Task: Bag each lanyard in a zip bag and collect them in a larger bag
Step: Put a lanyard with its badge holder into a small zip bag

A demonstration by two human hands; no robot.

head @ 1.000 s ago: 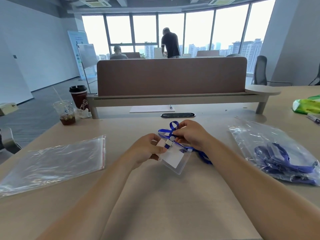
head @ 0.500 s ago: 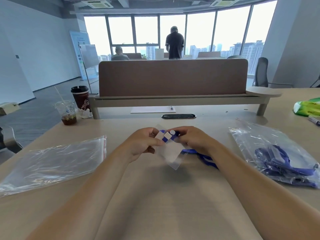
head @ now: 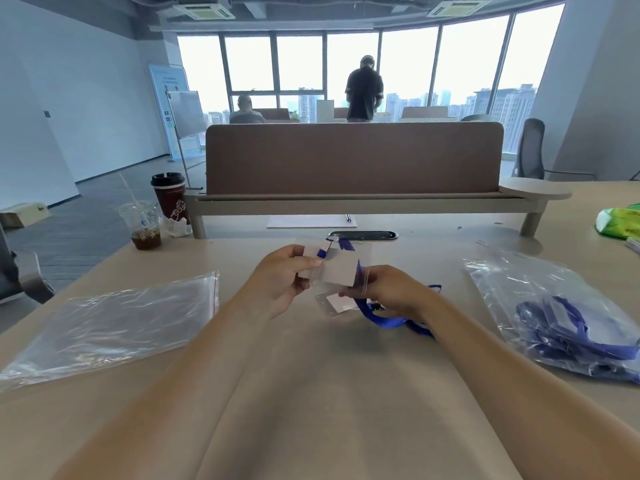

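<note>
My left hand [head: 285,277] and my right hand [head: 389,294] hold a small clear zip bag [head: 341,268] between them, lifted off the table. A white card and part of a blue strap show inside it or against it; I cannot tell which. Under my hands a clear badge holder [head: 336,303] lies on the table, and its blue lanyard strap [head: 382,320] runs beneath my right wrist. A large empty zip bag [head: 114,323] lies flat on the left. On the right, a large clear bag [head: 554,306] holds several blue lanyards.
A lidded coffee cup [head: 171,199] and a plastic cup with a straw [head: 143,223] stand at the back left. A brown desk partition [head: 353,161] crosses the far side, with a paper sheet [head: 308,221] and a black cable slot [head: 362,234] before it. A green packet [head: 620,223] lies far right.
Both hands have risen off the table and moved apart with the clear bag stretched between them. A badge holder with its strap now lies exposed on the table below.
</note>
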